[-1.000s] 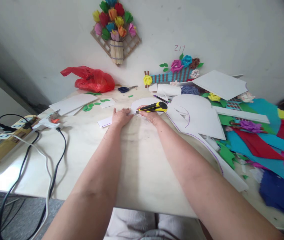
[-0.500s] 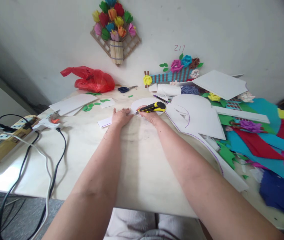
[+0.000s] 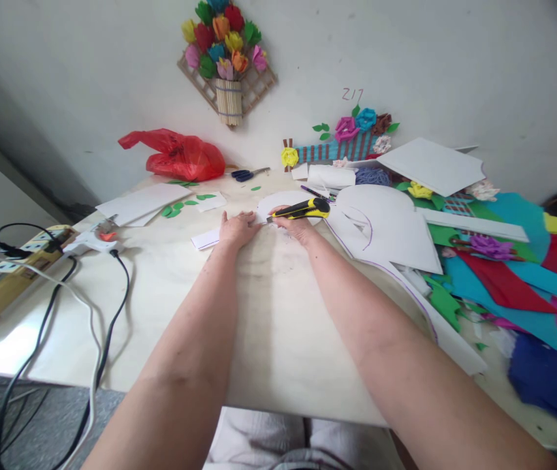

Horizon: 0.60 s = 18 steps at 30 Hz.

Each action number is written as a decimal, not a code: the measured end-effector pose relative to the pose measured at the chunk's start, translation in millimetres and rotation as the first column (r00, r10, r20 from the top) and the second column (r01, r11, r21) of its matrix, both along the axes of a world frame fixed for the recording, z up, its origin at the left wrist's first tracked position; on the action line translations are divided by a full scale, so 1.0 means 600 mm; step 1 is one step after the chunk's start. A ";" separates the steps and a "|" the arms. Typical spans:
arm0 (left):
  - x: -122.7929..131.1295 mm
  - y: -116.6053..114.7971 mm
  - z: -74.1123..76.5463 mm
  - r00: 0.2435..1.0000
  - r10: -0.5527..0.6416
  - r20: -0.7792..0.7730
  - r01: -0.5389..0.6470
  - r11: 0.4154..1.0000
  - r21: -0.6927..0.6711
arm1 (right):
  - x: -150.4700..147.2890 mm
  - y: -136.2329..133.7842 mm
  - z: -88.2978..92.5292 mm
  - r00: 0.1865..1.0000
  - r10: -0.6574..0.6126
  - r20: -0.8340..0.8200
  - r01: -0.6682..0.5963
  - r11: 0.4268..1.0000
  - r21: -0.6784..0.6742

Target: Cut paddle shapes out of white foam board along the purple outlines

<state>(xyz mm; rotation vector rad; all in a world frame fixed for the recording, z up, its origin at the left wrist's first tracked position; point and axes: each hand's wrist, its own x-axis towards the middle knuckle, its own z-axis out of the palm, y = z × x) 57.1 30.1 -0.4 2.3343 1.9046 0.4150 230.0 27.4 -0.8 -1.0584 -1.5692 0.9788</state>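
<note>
The right grip (image 3: 299,228) is closed around a yellow-and-black utility knife (image 3: 302,209). The knife lies almost level across the top of the fingers, its blade end pointing toward the left grip (image 3: 236,230) and down onto a round white cut-out (image 3: 285,198). The cut-out lies under and just beyond the right grip. The left grip holds nothing: it is spread flat, palm down, fingers pointing away from the person, pressing on a white strip (image 3: 204,239) that sticks out from its outer side. The two grips lie close together, and the blade tip sits in the gap between them; whether the tip touches the left fingers cannot be told. Just outside the right grip a large white sheet (image 3: 386,228) with a purple drawn line covers the pale surface (image 3: 268,326), and a purple pen (image 3: 315,193) lies just beyond the knife. Farther out on that side, coloured foam sheets (image 3: 503,281) are piled. Beyond the left grip lie green leaf cut-outs (image 3: 175,209), blue-handled scissors (image 3: 246,173) and a red plastic bag (image 3: 180,155). Well outside the left grip are a glue gun (image 3: 93,240) and a power strip (image 3: 8,274) with cables.
</note>
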 end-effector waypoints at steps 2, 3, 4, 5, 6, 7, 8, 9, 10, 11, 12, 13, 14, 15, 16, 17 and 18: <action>0.000 -0.001 0.000 1.000 0.002 0.001 -0.002 1.000 -0.005 | 0.000 0.000 0.000 1.000 0.003 0.008 -0.003 1.000 0.005; 0.000 -0.001 0.001 1.000 0.003 0.001 -0.003 1.000 -0.006 | 0.000 0.000 0.000 1.000 0.004 0.017 -0.005 1.000 0.005; 0.001 -0.001 0.001 1.000 0.004 0.001 -0.004 1.000 -0.007 | -0.001 0.001 -0.001 1.000 0.004 0.030 -0.004 1.000 0.004; 0.001 -0.002 0.001 1.000 0.004 0.002 -0.004 1.000 -0.005 | -0.001 0.001 -0.001 0.999 0.002 0.044 -0.002 1.000 0.002; 0.001 -0.002 0.001 1.000 0.003 0.003 -0.003 1.000 -0.001 | -0.001 0.002 -0.001 0.998 0.000 0.057 0.000 1.000 0.000; 0.001 -0.002 0.001 1.000 0.002 0.003 -0.002 1.000 0.002 | -0.001 0.003 -0.002 0.998 -0.002 0.066 0.002 1.000 -0.002; 0.000 -0.002 0.001 1.000 0.000 0.004 0.000 1.000 0.005 | -0.001 0.003 -0.002 0.997 -0.004 0.072 0.004 1.000 0.000; 0.000 -0.002 0.000 1.000 -0.001 0.005 0.001 1.000 0.010 | 0.000 0.003 -0.002 0.997 -0.006 0.074 0.006 1.000 0.004; -0.001 -0.001 -0.001 1.000 -0.003 0.006 0.003 1.000 0.013 | 0.000 0.003 -0.002 0.997 -0.011 0.072 0.010 1.000 0.011; -0.001 0.000 -0.002 1.000 -0.004 0.006 0.004 1.000 0.014 | 0.000 0.003 -0.002 0.998 -0.012 0.065 0.011 1.000 0.018; -0.002 0.000 -0.002 1.000 -0.006 0.006 0.005 1.000 0.013 | 0.001 0.002 -0.002 0.998 -0.014 0.054 0.012 1.000 0.026; -0.002 0.001 -0.003 1.000 -0.008 0.006 0.008 1.000 0.012 | 0.001 0.002 -0.002 0.999 -0.013 0.042 0.011 0.999 0.033; -0.003 0.002 -0.003 1.000 -0.010 0.008 0.010 1.000 0.012 | 0.002 0.001 -0.001 0.999 -0.010 0.032 0.009 0.999 0.039; -0.003 0.002 -0.004 1.000 -0.011 0.009 0.011 1.000 0.012 | 0.002 0.000 -0.001 1.000 -0.009 0.027 0.007 0.999 0.041; -0.003 0.002 -0.004 1.000 -0.012 0.011 0.012 1.000 0.014 | 0.002 0.000 0.000 1.000 -0.008 0.030 0.007 0.999 0.041; -0.003 0.002 -0.004 1.000 -0.013 0.012 0.013 1.000 0.015 | 0.002 -0.001 0.000 0.999 -0.009 0.040 0.007 0.999 0.040; -0.002 0.002 -0.004 1.000 -0.012 0.012 0.012 1.000 0.016 | 0.002 -0.001 0.001 0.999 -0.012 0.052 0.010 0.999 0.039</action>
